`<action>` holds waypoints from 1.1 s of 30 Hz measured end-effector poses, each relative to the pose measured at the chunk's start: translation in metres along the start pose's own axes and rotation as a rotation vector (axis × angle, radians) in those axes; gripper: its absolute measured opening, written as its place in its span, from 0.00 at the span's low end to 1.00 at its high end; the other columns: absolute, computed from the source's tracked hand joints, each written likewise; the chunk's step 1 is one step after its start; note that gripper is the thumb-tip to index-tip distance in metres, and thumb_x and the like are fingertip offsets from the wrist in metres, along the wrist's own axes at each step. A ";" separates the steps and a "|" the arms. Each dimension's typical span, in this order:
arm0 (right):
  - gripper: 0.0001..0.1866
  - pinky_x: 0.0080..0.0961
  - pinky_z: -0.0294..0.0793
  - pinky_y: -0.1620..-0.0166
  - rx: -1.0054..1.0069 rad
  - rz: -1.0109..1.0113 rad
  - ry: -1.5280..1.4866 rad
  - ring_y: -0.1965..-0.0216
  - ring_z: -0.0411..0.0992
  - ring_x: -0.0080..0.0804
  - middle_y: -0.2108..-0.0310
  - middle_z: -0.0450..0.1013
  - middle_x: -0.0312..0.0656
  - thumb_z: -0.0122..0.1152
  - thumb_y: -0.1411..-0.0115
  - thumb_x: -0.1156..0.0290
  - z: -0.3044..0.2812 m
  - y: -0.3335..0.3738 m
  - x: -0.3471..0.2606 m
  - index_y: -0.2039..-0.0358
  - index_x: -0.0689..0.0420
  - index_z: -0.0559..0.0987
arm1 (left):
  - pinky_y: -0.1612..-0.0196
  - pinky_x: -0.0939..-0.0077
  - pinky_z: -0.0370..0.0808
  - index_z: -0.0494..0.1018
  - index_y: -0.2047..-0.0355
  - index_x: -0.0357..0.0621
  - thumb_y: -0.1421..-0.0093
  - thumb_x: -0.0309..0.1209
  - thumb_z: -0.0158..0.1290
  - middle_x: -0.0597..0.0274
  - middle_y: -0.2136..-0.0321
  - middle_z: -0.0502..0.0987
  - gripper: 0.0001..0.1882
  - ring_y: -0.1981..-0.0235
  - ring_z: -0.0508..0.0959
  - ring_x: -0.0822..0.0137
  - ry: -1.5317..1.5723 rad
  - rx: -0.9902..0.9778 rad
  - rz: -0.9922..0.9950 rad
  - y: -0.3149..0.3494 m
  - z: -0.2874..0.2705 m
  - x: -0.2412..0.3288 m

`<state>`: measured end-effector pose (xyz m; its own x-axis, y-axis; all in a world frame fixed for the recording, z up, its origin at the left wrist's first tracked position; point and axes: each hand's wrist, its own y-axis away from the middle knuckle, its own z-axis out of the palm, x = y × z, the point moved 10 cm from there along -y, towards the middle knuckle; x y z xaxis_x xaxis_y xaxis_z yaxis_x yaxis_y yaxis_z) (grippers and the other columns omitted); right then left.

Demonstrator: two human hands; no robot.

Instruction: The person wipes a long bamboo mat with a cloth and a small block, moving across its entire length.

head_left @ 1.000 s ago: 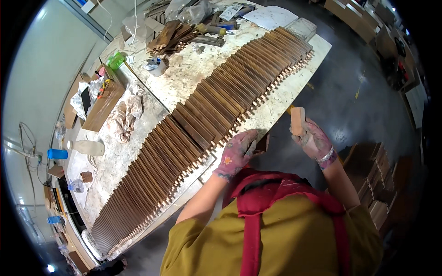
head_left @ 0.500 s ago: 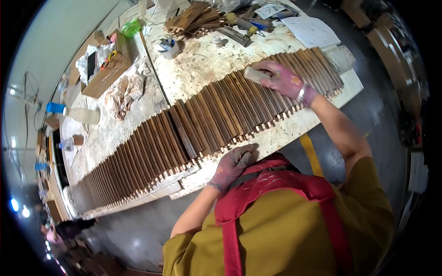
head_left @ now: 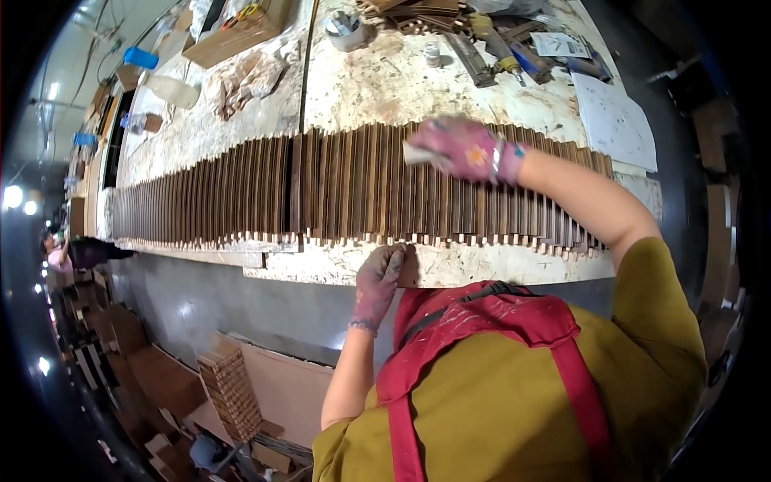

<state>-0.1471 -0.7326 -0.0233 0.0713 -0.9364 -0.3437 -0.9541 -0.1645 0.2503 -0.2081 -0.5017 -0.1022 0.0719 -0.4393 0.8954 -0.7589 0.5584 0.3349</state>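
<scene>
One gloved left hand [head_left: 379,277] is curling at the near edge of the desk [head_left: 498,265], a brown wooden piece [head_left: 409,269] showing right beside its fingers; whether its grip is closing on that piece, I cannot tell. Just beyond, dark brown slats [head_left: 345,189] are lying side by side in a long row across the desk, their pale pegs [head_left: 389,240] pointing toward the person. Over the row's far part, the gloved right hand [head_left: 466,149] is holding a pale block [head_left: 415,154], its grip wrapping around it and blurring. Keeping the block flat, pressing evenly and following each slat's length would probably be serving best, without nudging neighbours out of line. Farther off, a milky bottle [head_left: 173,90] is sitting at the left, its filling uncertain; a small white jar [head_left: 432,55] is hiding its contents. Beyond, a round tub [head_left: 347,37] is holding several tools [head_left: 345,20], and an open brown box [head_left: 237,38] is carrying what are looking like yellow-and-orange scissors [head_left: 247,12].
</scene>
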 end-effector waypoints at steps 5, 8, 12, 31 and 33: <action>0.19 0.31 0.74 0.51 0.143 -0.212 -0.182 0.57 0.74 0.31 0.56 0.75 0.40 0.56 0.37 0.57 -0.017 0.030 -0.018 0.47 0.49 0.76 | 0.52 0.76 0.73 0.77 0.54 0.39 0.35 0.32 0.55 0.59 0.60 0.80 0.12 0.58 0.79 0.69 -0.113 0.030 0.079 0.004 -0.001 0.022; 0.21 0.28 0.77 0.56 0.270 0.108 -0.415 0.60 0.74 0.30 0.57 0.76 0.40 0.54 0.35 0.55 -0.039 0.006 0.036 0.44 0.48 0.74 | 0.52 0.75 0.74 0.77 0.54 0.41 0.35 0.31 0.55 0.57 0.59 0.80 0.12 0.58 0.79 0.65 -0.029 0.019 0.057 0.000 0.001 0.017; 0.20 0.27 0.76 0.58 0.386 -0.125 0.070 0.63 0.73 0.32 0.62 0.74 0.39 0.61 0.41 0.66 -0.016 0.030 -0.031 0.47 0.49 0.74 | 0.52 0.66 0.73 0.75 0.52 0.42 0.36 0.35 0.53 0.51 0.58 0.78 0.15 0.56 0.78 0.51 -0.071 0.006 0.199 0.002 0.001 0.024; 0.16 0.30 0.76 0.65 0.241 -0.368 -0.092 0.70 0.75 0.29 0.68 0.76 0.40 0.53 0.35 0.55 -0.016 0.046 -0.057 0.52 0.48 0.79 | 0.47 0.71 0.73 0.75 0.51 0.41 0.35 0.32 0.52 0.56 0.56 0.79 0.14 0.53 0.78 0.60 -0.110 0.155 0.201 0.017 0.004 0.029; 0.20 0.30 0.77 0.62 0.347 -0.080 -0.225 0.67 0.75 0.29 0.65 0.76 0.40 0.52 0.34 0.52 -0.038 0.024 0.013 0.51 0.50 0.78 | 0.47 0.71 0.72 0.75 0.51 0.40 0.35 0.32 0.52 0.55 0.55 0.79 0.14 0.52 0.78 0.59 -0.067 0.149 0.163 0.022 0.016 0.032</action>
<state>-0.1574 -0.7610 0.0127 0.1205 -0.8277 -0.5481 -0.9923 -0.0840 -0.0913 -0.2329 -0.5153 -0.0706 -0.0988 -0.4009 0.9108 -0.8448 0.5175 0.1362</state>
